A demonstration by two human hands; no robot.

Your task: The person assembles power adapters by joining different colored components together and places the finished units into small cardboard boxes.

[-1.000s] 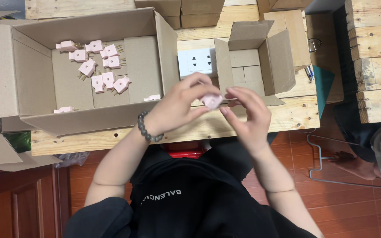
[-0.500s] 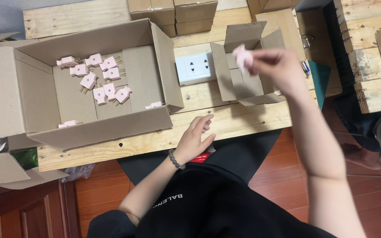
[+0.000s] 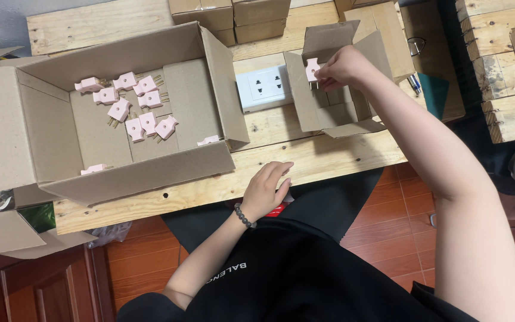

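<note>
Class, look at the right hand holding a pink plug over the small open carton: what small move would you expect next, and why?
Probably lower and release. The right hand pinches a pink plug, prongs down, just inside the small open carton, so letting it go there seems likely. The left hand rests empty on the wooden bench edge, while more pink plugs lie in the large box.

The right hand [image 3: 344, 65] has lowered its pink plug [image 3: 313, 70] into the small box [image 3: 341, 113].

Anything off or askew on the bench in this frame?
Nothing stands out. Pink plugs lie loose in the large box, none spilled. The right hand holds one plug over the small box; the left hand rests on the bench edge.
</note>
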